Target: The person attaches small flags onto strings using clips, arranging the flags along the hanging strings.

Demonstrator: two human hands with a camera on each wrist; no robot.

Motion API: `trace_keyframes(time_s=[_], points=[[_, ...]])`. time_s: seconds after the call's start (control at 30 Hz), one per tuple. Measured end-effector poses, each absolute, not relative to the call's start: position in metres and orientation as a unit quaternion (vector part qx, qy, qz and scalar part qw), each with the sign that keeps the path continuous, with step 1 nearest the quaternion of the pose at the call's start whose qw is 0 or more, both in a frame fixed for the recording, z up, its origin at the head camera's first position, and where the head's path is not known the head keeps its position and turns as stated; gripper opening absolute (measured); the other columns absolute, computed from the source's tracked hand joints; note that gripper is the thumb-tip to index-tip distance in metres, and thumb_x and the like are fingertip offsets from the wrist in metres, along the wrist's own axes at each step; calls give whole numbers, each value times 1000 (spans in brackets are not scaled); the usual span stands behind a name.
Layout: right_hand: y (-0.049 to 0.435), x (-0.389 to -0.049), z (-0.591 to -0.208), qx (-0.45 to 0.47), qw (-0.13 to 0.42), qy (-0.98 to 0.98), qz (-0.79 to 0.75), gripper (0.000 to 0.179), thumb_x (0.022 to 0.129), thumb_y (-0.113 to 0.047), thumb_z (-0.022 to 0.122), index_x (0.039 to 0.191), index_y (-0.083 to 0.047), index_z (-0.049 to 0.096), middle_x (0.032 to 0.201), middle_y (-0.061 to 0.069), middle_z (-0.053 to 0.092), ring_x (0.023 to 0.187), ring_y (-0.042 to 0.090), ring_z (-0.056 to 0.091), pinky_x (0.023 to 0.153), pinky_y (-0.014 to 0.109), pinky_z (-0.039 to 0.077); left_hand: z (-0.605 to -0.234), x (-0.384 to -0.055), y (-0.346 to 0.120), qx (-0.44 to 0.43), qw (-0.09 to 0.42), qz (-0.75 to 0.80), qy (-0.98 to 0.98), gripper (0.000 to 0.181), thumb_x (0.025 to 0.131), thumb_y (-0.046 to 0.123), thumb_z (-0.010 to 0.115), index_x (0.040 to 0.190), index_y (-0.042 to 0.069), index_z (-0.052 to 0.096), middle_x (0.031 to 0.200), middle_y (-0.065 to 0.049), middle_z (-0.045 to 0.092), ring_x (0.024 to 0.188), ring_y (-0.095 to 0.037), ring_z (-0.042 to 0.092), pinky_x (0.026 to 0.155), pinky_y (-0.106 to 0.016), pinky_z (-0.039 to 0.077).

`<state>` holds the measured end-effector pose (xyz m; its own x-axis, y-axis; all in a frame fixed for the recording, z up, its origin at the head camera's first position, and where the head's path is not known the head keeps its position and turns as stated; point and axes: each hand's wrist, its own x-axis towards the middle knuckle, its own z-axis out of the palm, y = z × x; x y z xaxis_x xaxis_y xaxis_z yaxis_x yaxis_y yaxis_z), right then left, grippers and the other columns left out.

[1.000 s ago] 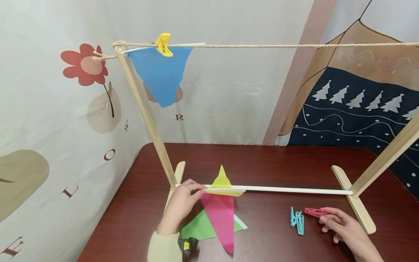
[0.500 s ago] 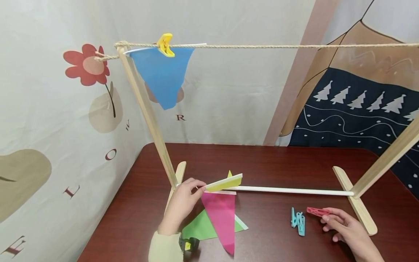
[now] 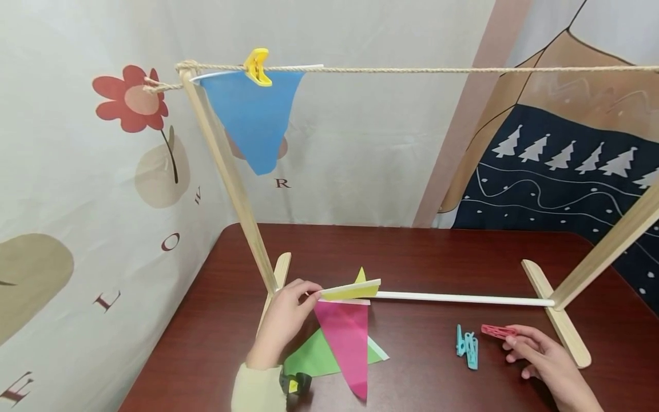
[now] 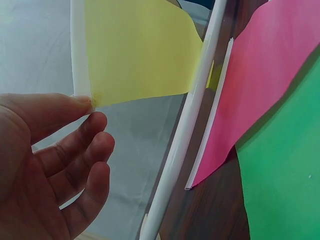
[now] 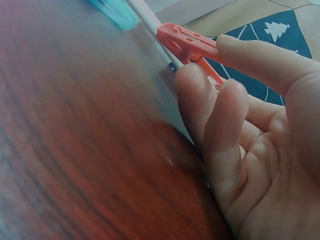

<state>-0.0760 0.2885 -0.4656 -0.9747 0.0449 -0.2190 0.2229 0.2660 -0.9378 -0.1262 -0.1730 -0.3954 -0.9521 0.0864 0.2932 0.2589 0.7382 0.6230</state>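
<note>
My left hand (image 3: pixel 288 315) pinches one end of the white top strip of a yellow pennant (image 4: pixel 140 50) between thumb and fingers. The pennant's body drapes over the white crossbar (image 3: pixel 463 298). Below it on the table lie a pink pennant (image 3: pixel 344 337) and, partly under that, a green pennant (image 3: pixel 309 357). My right hand (image 3: pixel 546 357) holds a red clothespin (image 3: pixel 498 331) by its end, just above the table at the right. In the right wrist view the red clothespin (image 5: pixel 185 42) sits between thumb and fingers. Two teal clothespins (image 3: pixel 468 348) lie left of that hand.
A twine line (image 3: pixel 412 71) runs along the top of a wooden frame with a left post (image 3: pixel 231 171) and a right post (image 3: pixel 607 252). From it hangs a blue pennant (image 3: pixel 252 120), gripped by a yellow clip (image 3: pixel 257 67). The dark red table (image 3: pixel 412 257) lies below.
The yellow pennant's white strip has lifted and tilted up at its right end, uncovering the pink pennant's white strip. The right hand still holds the red clothespin, almost unmoved.
</note>
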Motion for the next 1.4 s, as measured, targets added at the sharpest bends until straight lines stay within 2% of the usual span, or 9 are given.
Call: trace_keyframes(time_s=[0.47, 0.77, 0.93, 1.13, 1.4], points=[[294, -76, -467, 91, 79, 783, -610, 11, 95, -29, 49, 102, -35, 56, 83, -6, 63, 72, 12, 60, 50, 31, 46, -391, -126, -170, -87, 129, -358, -920, 9, 85, 20, 65, 93, 22, 70, 81, 13, 58, 70, -4, 53, 67, -23, 47], [292, -77, -467, 94, 72, 773, -624, 12, 95, -28, 49, 104, -30, 56, 82, -5, 62, 71, 12, 58, 49, 31, 46, -388, -126, -170, -96, 158, -376, -908, 9, 83, 17, 67, 89, 23, 72, 84, 14, 59, 73, -2, 54, 68, -23, 49], [293, -77, -467, 98, 78, 771, -625, 12, 95, -30, 49, 103, -33, 57, 83, -5, 62, 71, 13, 59, 50, 31, 46, -388, -126, -169, -101, 173, -384, -901, 10, 83, 18, 67, 90, 24, 71, 87, 17, 59, 75, 0, 55, 69, -24, 51], [298, -77, -466, 96, 80, 780, -614, 12, 96, -31, 47, 102, -36, 56, 84, -7, 62, 73, 13, 59, 51, 31, 46, -385, -126, -165, -103, 203, -374, -899, 11, 84, 20, 67, 92, 26, 71, 84, 20, 59, 69, 0, 52, 64, -21, 48], [293, -79, -468, 91, 80, 770, -626, 13, 96, -29, 48, 104, -35, 57, 84, -7, 62, 72, 12, 58, 50, 32, 45, -382, -124, -168, -80, 226, -389, -889, 14, 81, 19, 70, 91, 28, 71, 79, 20, 62, 65, 1, 52, 61, -20, 47]])
